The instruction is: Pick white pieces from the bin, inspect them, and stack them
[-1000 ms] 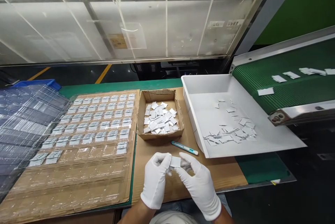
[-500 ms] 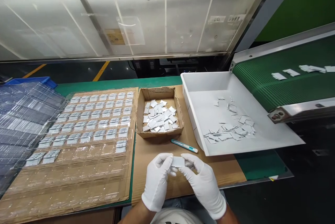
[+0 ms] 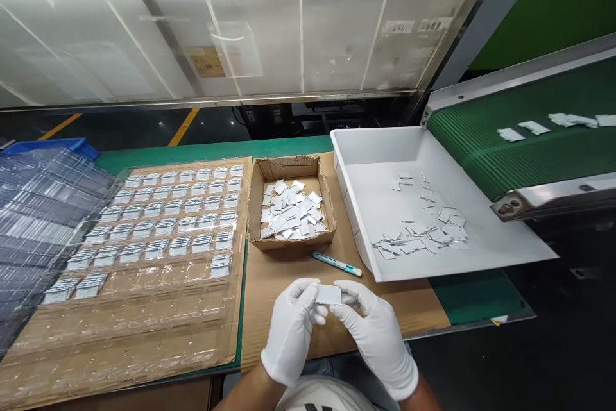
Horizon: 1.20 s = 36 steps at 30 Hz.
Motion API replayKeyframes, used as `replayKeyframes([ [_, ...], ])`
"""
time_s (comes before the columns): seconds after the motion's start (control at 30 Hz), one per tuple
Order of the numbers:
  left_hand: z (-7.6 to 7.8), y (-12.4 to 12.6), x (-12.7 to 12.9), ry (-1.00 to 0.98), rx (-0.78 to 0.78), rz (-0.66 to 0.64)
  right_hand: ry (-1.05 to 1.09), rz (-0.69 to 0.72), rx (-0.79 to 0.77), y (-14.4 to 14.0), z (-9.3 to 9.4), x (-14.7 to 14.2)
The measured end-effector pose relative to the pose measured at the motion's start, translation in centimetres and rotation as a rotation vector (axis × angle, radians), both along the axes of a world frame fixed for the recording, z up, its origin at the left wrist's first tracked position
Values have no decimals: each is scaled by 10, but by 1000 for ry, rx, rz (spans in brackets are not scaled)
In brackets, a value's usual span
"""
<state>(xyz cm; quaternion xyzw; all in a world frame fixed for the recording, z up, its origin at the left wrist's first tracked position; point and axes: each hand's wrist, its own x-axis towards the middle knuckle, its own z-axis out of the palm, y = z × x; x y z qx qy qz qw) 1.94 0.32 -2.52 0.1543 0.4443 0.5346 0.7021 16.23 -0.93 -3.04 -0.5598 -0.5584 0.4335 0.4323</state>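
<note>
Over the bare cardboard sheet (image 3: 289, 270) at the near edge of the bench, both gloved hands hold one small white piece (image 3: 328, 295) between them. Compared with one second ago, the hands and the piece sit a little more to the right and lower in the picture, and the whole bench has slid slightly leftward (the head camera moved, it seems); the hold itself is the same.

On the far left lies a stack of clear trays (image 3: 43, 218), and just beside it a clear blister tray (image 3: 158, 238), whose far rows are filled with small parts while its near rows have open pockets. Right of it stands a small cardboard box (image 3: 289, 241) with loose white pieces inside. A teal knife (image 3: 337, 263) lies between this box and the hands, near to them but apart.

The left hand (image 3: 291, 331) pinches the left end of the piece with thumb and fingertips. The right hand (image 3: 378, 337) pinches the right end in the same way. The piece is flat, its face turned up toward the camera, and its long axis runs left to right, nearly parallel with the bench's near edge.

Further right, a white bin (image 3: 481, 257) holds scattered pieces, and its near rim is close behind the right hand. A green conveyor (image 3: 481, 142) carries a few more pieces above the bin. Free room stays on the cardboard just around the hands.
</note>
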Motion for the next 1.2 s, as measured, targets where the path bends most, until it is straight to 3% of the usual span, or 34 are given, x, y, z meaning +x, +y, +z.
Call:
replayKeyframes([
  [0.47, -1, -1, 1, -9, 5, -20, -65, 5, 16, -1, 11, 1],
  [0.77, -6, 1, -2, 83, 6, -58, -83, 6, 26, 0, 7, -3],
  [0.87, 2, 7, -11, 318, 43, -165, -144, -24, 100, -2, 11, -4],
  [0.97, 22, 29, -24, 584, 168, -206, -184, -85, 240, -2, 14, -2],
  [1.1, 51, 80, -41, 923, 379, 12, -155, -148, 318, -2, 14, 4],
  [1.2, 60, 116, -50, 1382, 488, 133, -176, -188, 338, -4, 14, 10],
])
